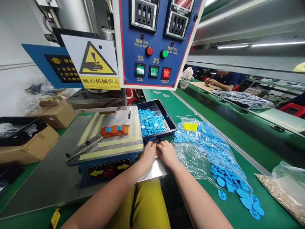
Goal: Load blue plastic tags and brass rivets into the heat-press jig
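Observation:
My left hand (148, 155) and my right hand (167, 154) meet over small brass-coloured parts (156, 154) beside the machine's front right corner. Fingers on both hands are curled together at the parts; whatever they pinch is too small to make out. Behind them, a black tray (169, 118) holds many flat blue plastic pieces (151, 122). To the left, an orange-brown fixture (121, 130) on the machine's worktable (111, 147) carries two blue pieces (108, 129). A metal bar (84, 148) lies diagonally across the table's left side.
A welding machine's control box (152, 68) and metal press head (97, 100) overhang the worktable. At right, a clear bag (207, 140) spills blue pieces onto the green bench. Another bag (281, 194) holds brass-coloured parts. Boxes (51, 117) stand left; a co-worker (221, 79) sits beyond.

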Motion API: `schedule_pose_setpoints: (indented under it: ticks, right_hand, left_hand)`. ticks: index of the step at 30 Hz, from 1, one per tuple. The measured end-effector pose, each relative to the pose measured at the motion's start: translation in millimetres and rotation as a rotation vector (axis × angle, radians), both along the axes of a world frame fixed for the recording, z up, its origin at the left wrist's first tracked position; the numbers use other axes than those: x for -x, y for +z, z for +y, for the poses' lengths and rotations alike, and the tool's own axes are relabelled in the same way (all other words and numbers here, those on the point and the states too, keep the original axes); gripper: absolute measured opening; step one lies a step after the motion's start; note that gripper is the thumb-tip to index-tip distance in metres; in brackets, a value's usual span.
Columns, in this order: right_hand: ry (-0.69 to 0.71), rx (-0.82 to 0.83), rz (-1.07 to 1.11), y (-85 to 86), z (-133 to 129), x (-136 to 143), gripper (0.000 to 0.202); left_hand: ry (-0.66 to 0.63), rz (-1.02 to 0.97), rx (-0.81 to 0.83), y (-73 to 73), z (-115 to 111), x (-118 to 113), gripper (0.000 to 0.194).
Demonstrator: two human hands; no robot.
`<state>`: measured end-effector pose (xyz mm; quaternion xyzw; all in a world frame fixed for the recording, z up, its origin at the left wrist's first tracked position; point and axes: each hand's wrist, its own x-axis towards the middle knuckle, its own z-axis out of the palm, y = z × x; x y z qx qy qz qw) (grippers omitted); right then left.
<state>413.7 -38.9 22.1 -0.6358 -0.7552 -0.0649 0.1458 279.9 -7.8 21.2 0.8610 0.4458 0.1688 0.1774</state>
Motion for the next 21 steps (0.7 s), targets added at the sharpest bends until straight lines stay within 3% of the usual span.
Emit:
schedule_pose_setpoints:
  ticks: [7,14,21]
  right_hand:
    - [0.024,0.005,0.052,-6.0,2,1,0.016]
    - [0.017,0.003,0.136,-5.0,2,-1,0.014]
    - [0.030,-0.057,0.605,-5.5,1,-9,0.015]
  left_hand:
    - [0.006,-0.095,-0.013,-2.8,6,0,0.026]
    - [0.015,-0.030,-0.055,-6.8,7,-2,0.026]
    - [0.013,-0.070,-0.155,-12.0,6,2,0.026]
